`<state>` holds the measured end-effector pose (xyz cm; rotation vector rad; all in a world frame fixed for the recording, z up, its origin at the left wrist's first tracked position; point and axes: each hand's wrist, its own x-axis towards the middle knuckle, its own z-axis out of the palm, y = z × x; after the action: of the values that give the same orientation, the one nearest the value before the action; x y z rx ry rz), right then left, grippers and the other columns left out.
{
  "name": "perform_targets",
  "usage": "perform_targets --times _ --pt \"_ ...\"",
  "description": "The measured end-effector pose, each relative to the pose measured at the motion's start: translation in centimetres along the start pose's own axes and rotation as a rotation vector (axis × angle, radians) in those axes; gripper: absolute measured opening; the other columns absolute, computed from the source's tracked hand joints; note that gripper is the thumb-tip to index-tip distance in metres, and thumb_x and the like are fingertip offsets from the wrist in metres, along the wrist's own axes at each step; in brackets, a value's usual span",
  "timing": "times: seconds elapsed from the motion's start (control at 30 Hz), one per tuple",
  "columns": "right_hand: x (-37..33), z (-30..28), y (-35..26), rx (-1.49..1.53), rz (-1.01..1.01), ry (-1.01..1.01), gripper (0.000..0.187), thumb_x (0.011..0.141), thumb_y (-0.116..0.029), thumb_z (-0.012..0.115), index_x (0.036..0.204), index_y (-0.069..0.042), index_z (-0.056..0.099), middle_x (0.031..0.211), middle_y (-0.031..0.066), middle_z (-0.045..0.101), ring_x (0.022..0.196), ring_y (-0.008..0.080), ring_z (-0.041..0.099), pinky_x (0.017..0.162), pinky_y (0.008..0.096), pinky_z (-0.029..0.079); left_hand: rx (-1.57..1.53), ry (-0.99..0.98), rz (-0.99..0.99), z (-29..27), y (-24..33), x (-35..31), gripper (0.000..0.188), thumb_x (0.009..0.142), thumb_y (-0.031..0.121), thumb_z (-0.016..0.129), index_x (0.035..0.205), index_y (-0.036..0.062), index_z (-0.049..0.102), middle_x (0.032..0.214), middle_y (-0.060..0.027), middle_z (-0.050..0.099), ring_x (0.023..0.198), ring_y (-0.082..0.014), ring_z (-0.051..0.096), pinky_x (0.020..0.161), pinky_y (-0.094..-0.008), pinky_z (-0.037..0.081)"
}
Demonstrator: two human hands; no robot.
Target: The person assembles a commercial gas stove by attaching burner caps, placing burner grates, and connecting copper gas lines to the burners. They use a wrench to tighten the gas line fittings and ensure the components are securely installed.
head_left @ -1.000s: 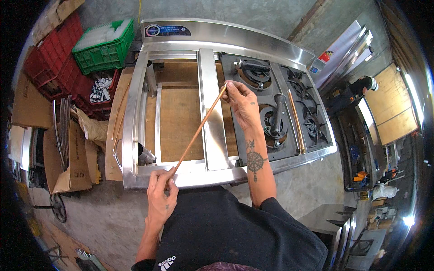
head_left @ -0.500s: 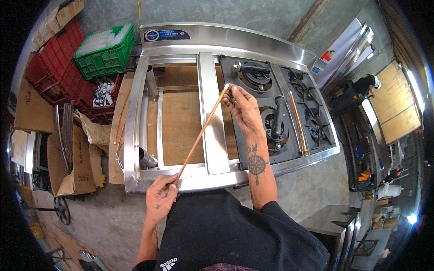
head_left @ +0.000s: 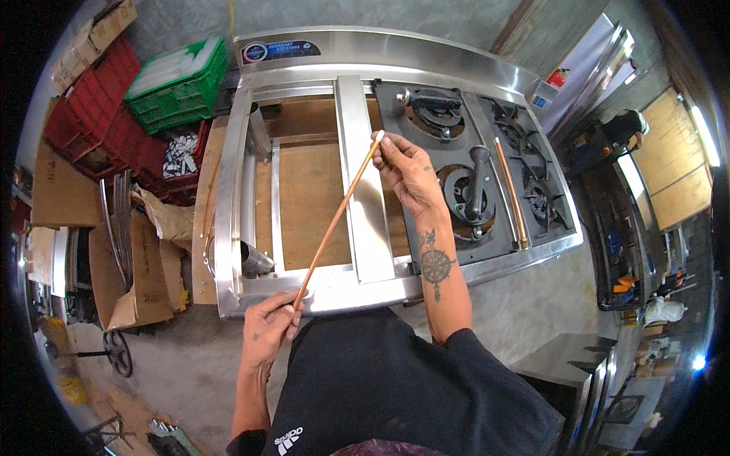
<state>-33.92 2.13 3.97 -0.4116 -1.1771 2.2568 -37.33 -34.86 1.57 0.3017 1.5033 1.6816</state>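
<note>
A thin copper tube [head_left: 334, 220] slants between my two hands above a stainless steel stove [head_left: 334, 299]. Its lower end is pinched by my left hand [head_left: 265, 332], close to the stove's front edge. My right hand [head_left: 409, 172] grips the upper end between thumb and fingers, where a small white tip [head_left: 379, 136] shows. Beneath the tube are the stove's open left bay and a steel crossbar [head_left: 370, 207]. Right of my right hand sit black burners [head_left: 461, 196] with dark handle-like parts. Another copper tube [head_left: 510, 190] lies across the stove's right half.
Left of the stove stand a green crate [head_left: 175, 91], red crates [head_left: 95, 114] and an open cardboard box [head_left: 144, 285] with bent metal tubes. Folded steel sheets [head_left: 566, 361] are at lower right. Another person [head_left: 625, 133] bends over at the far right.
My view has shifted a little, so the stove sits slightly higher and its burners farther right. Both hands keep their hold on the copper tube, at nearly the same slant.
</note>
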Motion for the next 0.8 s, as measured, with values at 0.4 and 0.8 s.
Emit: perform_targets --times 0.4,0.8 --pt "-1.7 2.5 2.6 -0.370 0.005 -0.028 0.031 0.103 -0.025 0.073 0.117 0.003 0.074 0.105 0.0089 0.075 0.090 0.0134 0.070 0.082 0.0282 0.060 0.039 -0.218 0.023 -1.7 2.5 2.0 0.045 0.113 0.023 0.055 0.146 -0.0063 0.058 0.120 -0.0188 0.071 0.100 -0.0216 0.072 0.090 -0.0356 0.061" --pt "1.9 -0.1 -0.7 -0.293 -0.217 0.131 0.031 0.103 -0.021 0.073 0.118 0.005 0.073 0.106 0.0119 0.075 0.093 0.0157 0.071 0.081 0.0266 0.060 0.846 0.090 0.225 -7.1 4.3 -1.9 0.048 0.104 0.029 0.072 0.140 -0.0015 0.065 0.123 -0.0144 0.073 0.113 -0.0197 0.069 0.096 -0.0369 0.056"
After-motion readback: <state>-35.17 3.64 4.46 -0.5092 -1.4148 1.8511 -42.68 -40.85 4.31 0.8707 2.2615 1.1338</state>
